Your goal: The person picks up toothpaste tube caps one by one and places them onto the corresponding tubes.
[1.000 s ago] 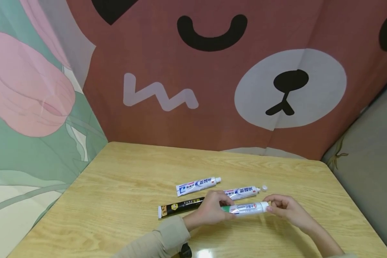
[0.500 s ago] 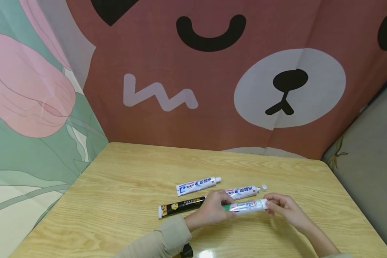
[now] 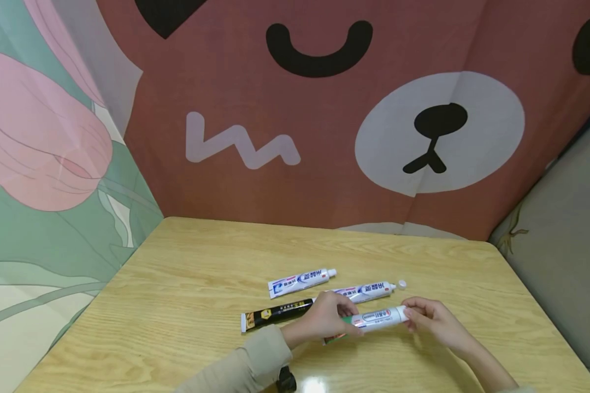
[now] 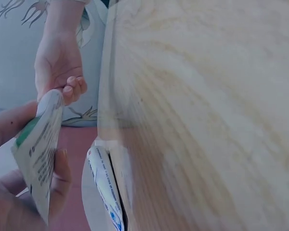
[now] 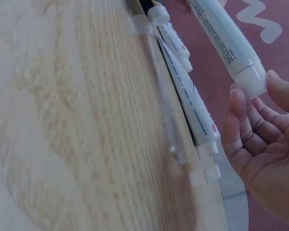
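Note:
My left hand (image 3: 326, 316) grips a white and green toothpaste tube (image 3: 379, 317) by its flat tail half, thumb on one side and fingers on the other. At the tube's other end, my right hand (image 3: 436, 322) pinches the white cap (image 5: 250, 81) between thumb and fingers. The right wrist view has the cap on the tube with the fingertips around it. In the left wrist view the tube (image 4: 41, 144) appears edge-on, its printed back toward the camera. Above the table, the tube tilts slightly up toward the cap.
Behind the left hand lies a black toothpaste tube (image 3: 277, 315). A white and blue toothpaste tube (image 3: 369, 292) lies uncapped beyond, a small white cap (image 3: 402, 284) by its nozzle. Another white and blue tube (image 3: 302, 282) sits farther back on the wooden table (image 3: 216, 251).
The left hand has tipped the tube slightly, so its coloured tail now shows below the fingers. The right hand's fingers have shifted a little around the cap.

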Demonstrator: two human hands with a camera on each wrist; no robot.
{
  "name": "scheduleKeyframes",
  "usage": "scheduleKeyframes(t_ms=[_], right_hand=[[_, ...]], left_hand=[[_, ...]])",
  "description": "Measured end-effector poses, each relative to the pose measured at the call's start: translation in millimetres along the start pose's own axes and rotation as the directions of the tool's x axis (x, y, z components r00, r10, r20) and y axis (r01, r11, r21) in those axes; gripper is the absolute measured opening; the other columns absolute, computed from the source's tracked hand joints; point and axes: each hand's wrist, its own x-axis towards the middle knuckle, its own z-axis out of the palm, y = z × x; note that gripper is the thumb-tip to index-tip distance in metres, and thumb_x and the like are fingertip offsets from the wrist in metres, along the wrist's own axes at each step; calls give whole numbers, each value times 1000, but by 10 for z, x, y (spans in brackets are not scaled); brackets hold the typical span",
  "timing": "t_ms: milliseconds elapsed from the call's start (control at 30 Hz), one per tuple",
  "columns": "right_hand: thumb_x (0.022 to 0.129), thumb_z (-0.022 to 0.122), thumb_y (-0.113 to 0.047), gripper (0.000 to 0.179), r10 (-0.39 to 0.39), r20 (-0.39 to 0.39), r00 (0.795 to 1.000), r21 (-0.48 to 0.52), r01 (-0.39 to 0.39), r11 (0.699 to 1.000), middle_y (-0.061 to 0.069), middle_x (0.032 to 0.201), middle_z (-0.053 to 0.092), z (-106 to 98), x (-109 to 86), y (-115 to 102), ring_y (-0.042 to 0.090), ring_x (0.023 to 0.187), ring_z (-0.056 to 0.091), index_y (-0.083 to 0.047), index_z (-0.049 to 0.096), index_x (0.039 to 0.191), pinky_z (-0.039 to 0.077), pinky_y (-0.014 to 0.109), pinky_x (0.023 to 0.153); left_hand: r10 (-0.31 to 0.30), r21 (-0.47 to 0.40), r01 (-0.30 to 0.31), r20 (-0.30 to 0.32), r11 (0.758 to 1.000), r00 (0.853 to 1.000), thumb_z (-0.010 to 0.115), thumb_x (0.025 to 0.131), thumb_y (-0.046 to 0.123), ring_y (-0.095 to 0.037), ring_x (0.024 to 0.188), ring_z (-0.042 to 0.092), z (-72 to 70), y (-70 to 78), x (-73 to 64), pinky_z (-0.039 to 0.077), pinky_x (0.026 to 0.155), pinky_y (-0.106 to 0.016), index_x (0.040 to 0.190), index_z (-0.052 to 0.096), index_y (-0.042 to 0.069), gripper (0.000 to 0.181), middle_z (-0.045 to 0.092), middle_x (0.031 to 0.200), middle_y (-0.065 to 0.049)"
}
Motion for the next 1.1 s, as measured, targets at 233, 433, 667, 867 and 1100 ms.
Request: scheduleKeyframes(t_ms=[233, 433, 667, 867, 1100], right_hand=[[93, 42, 4, 24, 7, -14, 1000, -32, -7, 999, 0, 84, 62, 20, 21, -7, 10, 69, 59, 25, 44, 105, 51, 28, 59], [94, 43, 1, 26, 73, 4, 997, -53, -72, 996, 6, 82, 61, 10, -2, 38, 10, 68, 58, 24, 45, 105, 50, 28, 58], [94, 42, 0, 25, 84, 53, 995, -57, -81, 995, 12, 79, 61, -1, -18, 126, 9, 65, 57, 23, 46, 103, 49, 27, 54], [95, 42, -2, 27, 137, 111, 984, -1, -138, 990, 13, 81, 61, -13, -25, 198, 9, 65, 57, 23, 44, 103, 47, 24, 52], [94, 45, -4, 26, 192, 132, 972, -12, -192, 981, 12, 82, 59, -11, -26, 210, 8, 66, 55, 20, 45, 104, 47, 23, 55]], left_hand=[[-75, 29, 74, 60, 997, 995, 82, 65, 16, -1, 53, 49, -28, -15, -27, 44, 49, -17, 81, 70, 6, 23, 58, 63, 10], [-87, 93, 78, 94, 993, 992, 81, 66, 15, 0, 54, 50, -42, -38, -41, 44, 51, -16, 82, 71, 6, 21, 58, 62, 10], [-100, 201, 76, 115, 977, 988, 79, 67, 14, 0, 56, 47, -36, -102, -57, 42, 54, -14, 80, 69, 5, 19, 56, 63, 10], [-98, 275, 56, 142, 960, 985, 78, 68, 13, 2, 57, 47, -37, -116, -64, 41, 57, -12, 81, 69, 4, 18, 55, 62, 10], [-77, 342, 17, 161, 940, 984, 74, 73, 18, 3, 58, 47, -53, -91, -72, 40, 57, -11, 81, 69, 7, 14, 56, 63, 11]])
